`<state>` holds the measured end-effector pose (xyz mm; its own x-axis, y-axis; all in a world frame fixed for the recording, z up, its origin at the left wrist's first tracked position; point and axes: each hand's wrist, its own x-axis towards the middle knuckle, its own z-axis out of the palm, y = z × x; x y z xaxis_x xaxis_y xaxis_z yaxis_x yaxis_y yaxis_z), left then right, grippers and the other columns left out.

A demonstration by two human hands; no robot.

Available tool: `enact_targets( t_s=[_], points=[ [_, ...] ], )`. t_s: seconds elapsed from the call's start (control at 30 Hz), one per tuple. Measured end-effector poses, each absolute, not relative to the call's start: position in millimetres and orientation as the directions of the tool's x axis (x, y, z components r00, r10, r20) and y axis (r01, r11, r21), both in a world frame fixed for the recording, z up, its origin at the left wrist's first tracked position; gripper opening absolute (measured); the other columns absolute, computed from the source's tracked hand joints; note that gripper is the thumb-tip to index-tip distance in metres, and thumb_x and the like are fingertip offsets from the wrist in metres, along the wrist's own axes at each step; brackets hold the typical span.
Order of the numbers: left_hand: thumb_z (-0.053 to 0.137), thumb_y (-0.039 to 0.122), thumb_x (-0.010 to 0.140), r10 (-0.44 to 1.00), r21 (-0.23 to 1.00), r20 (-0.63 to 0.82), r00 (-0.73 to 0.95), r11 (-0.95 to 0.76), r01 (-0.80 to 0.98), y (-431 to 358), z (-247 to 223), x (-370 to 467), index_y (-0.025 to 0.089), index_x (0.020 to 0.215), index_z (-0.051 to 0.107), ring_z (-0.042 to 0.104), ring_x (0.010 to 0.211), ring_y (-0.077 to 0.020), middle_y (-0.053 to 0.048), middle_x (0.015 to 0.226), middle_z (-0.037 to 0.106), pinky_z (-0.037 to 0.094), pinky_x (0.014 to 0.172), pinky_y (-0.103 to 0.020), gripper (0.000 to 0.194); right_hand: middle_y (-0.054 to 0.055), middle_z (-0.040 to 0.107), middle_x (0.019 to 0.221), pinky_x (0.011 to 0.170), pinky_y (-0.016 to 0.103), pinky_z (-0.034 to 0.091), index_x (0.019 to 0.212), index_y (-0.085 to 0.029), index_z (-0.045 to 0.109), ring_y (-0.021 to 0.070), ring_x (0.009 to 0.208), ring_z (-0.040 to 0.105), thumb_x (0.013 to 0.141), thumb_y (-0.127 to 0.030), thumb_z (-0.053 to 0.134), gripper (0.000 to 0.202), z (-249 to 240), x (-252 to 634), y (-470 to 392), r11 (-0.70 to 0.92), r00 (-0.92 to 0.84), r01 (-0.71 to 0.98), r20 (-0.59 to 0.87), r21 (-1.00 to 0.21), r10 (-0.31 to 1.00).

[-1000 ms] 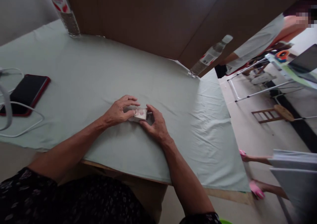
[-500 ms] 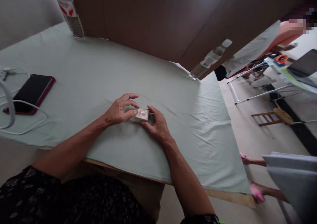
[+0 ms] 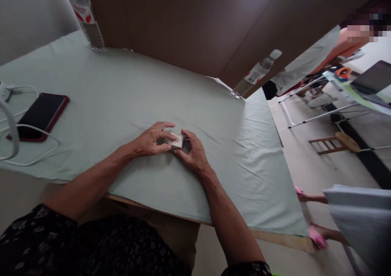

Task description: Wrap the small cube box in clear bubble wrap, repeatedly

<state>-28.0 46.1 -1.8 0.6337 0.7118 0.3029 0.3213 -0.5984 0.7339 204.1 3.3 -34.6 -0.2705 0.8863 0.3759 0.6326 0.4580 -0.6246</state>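
A small white pack (image 3: 177, 141), which looks like a deck of cards with faint print on top, rests on the pale green cloth between my hands. My right hand (image 3: 195, 152) grips its right side, thumb at the near edge and fingers at the far edge. From the left, my left hand (image 3: 152, 140) reaches over it; the index fingertip lies on its top and the thumb touches its near left edge. The other left fingers extend past the far side. The pack's left part is hidden under my left fingers.
A black phone in a red case (image 3: 42, 115) and a white cable (image 3: 45, 156) lie left. Water bottles stand far left (image 3: 88, 23) and right (image 3: 256, 74) against a brown board (image 3: 177, 27). Beyond the table's right edge are people, a stool (image 3: 348, 141) and a laptop (image 3: 374, 80).
My left hand has moved slightly right and nearer; its index finger now covers part of the pack's top. The right hand keeps its grip in nearly the same place.
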Motion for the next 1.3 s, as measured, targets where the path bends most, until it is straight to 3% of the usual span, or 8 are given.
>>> enact_targets(
  t_s=[0.1, 0.23, 0.33, 0.5, 0.67, 0.83, 1.1, 1.3],
  points=[
    [0.062, 0.029, 0.084, 0.723, 0.751, 0.304, 0.621, -0.582, 0.31, 47.3, -2.6, -28.9, 0.023, 0.116, 0.073, 0.045, 0.14, -0.0308, -0.013, 0.146, 0.051, 0.04, 0.114, -0.05, 0.035, 0.015, 0.061, 0.138, 0.103, 0.05, 0.047, 0.141, -0.024, 0.048, 0.031, 0.124, 0.059, 0.083, -0.049, 0.072, 0.068, -34.8, 205.5, 3.0, 0.456, -0.275, 0.64, 0.369, -0.618, 0.888],
    [0.066, 0.033, 0.078, 0.783, 0.79, 0.28, 0.555, -0.516, 0.33, 49.8, -1.6, -31.2, 0.021, 0.145, 0.049, 0.044, 0.14, -0.0322, -0.015, 0.151, 0.046, 0.04, 0.114, -0.05, 0.071, 0.013, 0.062, 0.138, 0.107, 0.053, 0.044, 0.138, -0.026, 0.052, 0.0308, 0.128, 0.057, 0.088, -0.054, 0.065, 0.059, -27.4, 207.7, 1.7, 0.446, -0.233, 0.648, 0.397, -0.617, 0.888],
    [0.07, 0.036, 0.074, 0.806, 0.77, 0.181, 0.564, -0.473, 0.428, 49.0, -2.1, -28.6, 0.016, 0.153, 0.037, 0.047, 0.136, -0.0343, -0.018, 0.146, 0.052, 0.038, 0.115, -0.053, 0.087, 0.01, 0.066, 0.132, 0.108, 0.049, 0.044, 0.129, -0.027, 0.06, 0.0267, 0.126, 0.059, 0.096, -0.048, 0.056, 0.04, -20.4, 207.1, 0.1, 0.475, -0.213, 0.634, 0.453, -0.611, 0.866],
    [0.067, 0.033, 0.075, 0.802, 0.73, 0.146, 0.579, -0.483, 0.484, 44.9, -9.2, -19.2, 0.014, 0.155, 0.031, 0.057, 0.122, -0.0309, -0.016, 0.135, 0.06, 0.044, 0.109, -0.05, 0.089, 0.01, 0.07, 0.122, 0.097, 0.041, 0.05, 0.113, -0.025, 0.07, 0.0232, 0.115, 0.064, 0.097, -0.037, 0.058, 0.023, -16.4, 203.7, -1.2, 0.546, -0.233, 0.662, 0.551, -0.514, 0.801],
    [0.064, 0.028, 0.079, 0.744, 0.699, 0.271, 0.611, -0.588, 0.406, 41.8, -16.5, -17.3, 0.017, 0.156, 0.028, 0.056, 0.127, -0.0273, -0.015, 0.142, 0.055, 0.046, 0.109, -0.042, 0.086, 0.008, 0.072, 0.12, 0.092, 0.039, 0.047, 0.107, -0.026, 0.073, 0.0226, 0.11, 0.065, 0.098, -0.033, 0.059, 0.018, -5.0, 201.3, -2.6, 0.577, -0.338, 0.758, 0.572, -0.305, 0.747],
    [0.06, 0.022, 0.082, 0.675, 0.642, 0.376, 0.635, -0.684, 0.348, 39.1, -20.6, -15.4, 0.018, 0.155, 0.027, 0.056, 0.127, -0.0265, -0.016, 0.141, 0.056, 0.045, 0.11, -0.044, 0.081, 0.006, 0.075, 0.115, 0.095, 0.041, 0.041, 0.098, -0.025, 0.071, 0.0218, 0.107, 0.065, 0.099, -0.024, 0.054, 0.017, 8.0, 190.6, -5.4, 0.583, -0.43, 0.804, 0.565, -0.115, 0.704],
    [0.062, 0.015, 0.075, 0.694, 0.706, 0.368, 0.619, -0.642, 0.299, 37.4, -17.2, -8.6, 0.022, 0.157, 0.022, 0.054, 0.124, -0.0277, -0.015, 0.138, 0.053, 0.045, 0.108, -0.046, 0.092, 0.01, 0.071, 0.121, 0.098, 0.042, 0.041, 0.094, -0.024, 0.062, 0.0242, 0.117, 0.063, 0.098, -0.024, 0.046, 0.017, 26.2, 191.1, 24.1, 0.465, -0.276, 0.839, 0.515, -0.282, 0.811],
    [0.07, 0.029, 0.073, 0.749, 0.83, 0.324, 0.578, -0.518, 0.207, 36.1, -7.5, -9.1, 0.018, 0.154, 0.028, 0.048, 0.131, -0.0313, -0.018, 0.147, 0.045, 0.042, 0.111, -0.049, 0.092, 0.012, 0.069, 0.121, 0.096, 0.043, 0.043, 0.088, -0.022, 0.06, 0.0264, 0.117, 0.061, 0.095, -0.022, 0.047, 0.015, 52.7, 198.5, 79.1, 0.433, -0.253, 0.857, 0.506, -0.279, 0.825]
  ],
)
